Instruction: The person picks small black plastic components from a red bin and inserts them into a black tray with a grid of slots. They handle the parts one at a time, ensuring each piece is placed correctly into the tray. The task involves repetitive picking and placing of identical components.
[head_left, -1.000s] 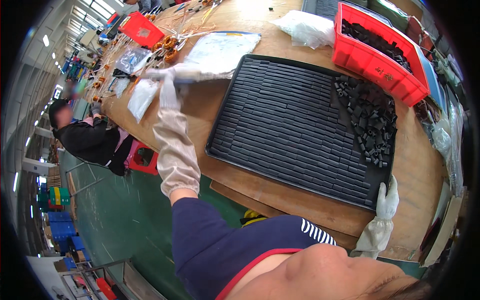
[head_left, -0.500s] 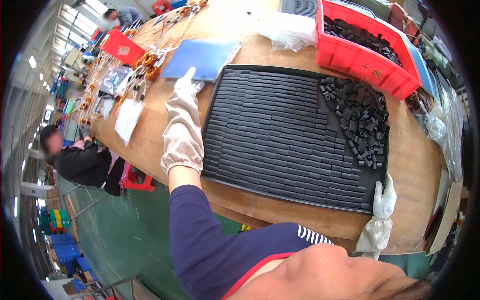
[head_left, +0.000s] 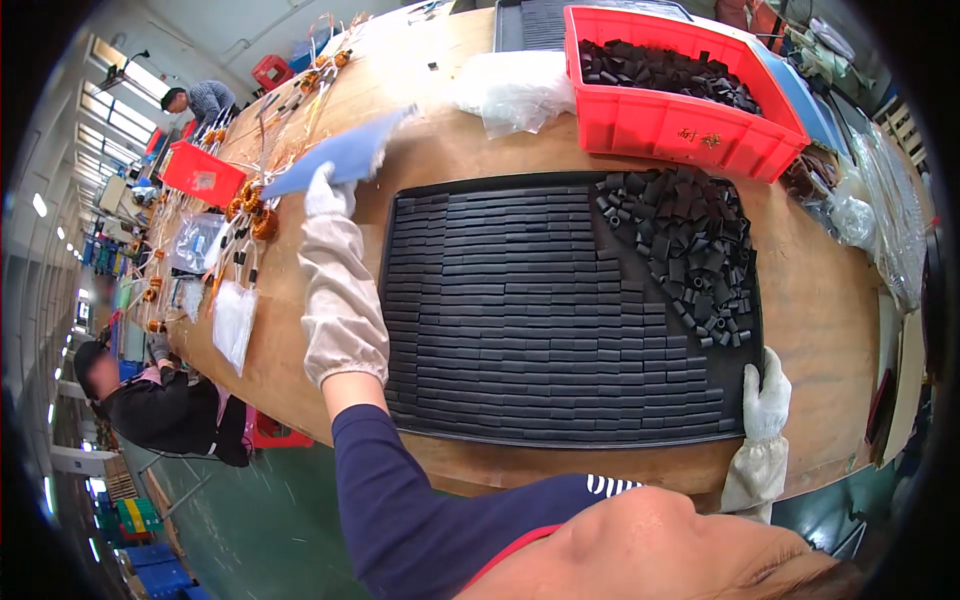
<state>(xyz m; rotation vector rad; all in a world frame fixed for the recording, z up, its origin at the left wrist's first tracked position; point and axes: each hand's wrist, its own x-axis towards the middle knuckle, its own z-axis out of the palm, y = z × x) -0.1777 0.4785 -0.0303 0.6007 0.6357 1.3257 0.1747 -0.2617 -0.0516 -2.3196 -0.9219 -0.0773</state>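
Observation:
My left hand point(head_left: 328, 195), in a white glove with a pale sleeve cover, grips a flat blue sheet point(head_left: 345, 152) by its near edge and holds it above the wooden bench, just left of the black tray point(head_left: 400, 330). The tray is filled with rows of small black blocks, and a loose heap of black blocks point(head_left: 690, 245) lies in its right part. My right hand point(head_left: 765, 388), also gloved, rests on the tray's near right corner.
A red bin of black parts point(head_left: 680, 85) stands behind the tray, with a clear plastic bag point(head_left: 510, 90) to its left. Copper coils and wires point(head_left: 255, 210), small bags and a red box point(head_left: 200, 172) lie along the bench's left side. Other people work at the left.
My left hand has drawn back from the far left of the bench toward the tray, bringing the blue sheet with it. My right hand has stayed on the tray corner.

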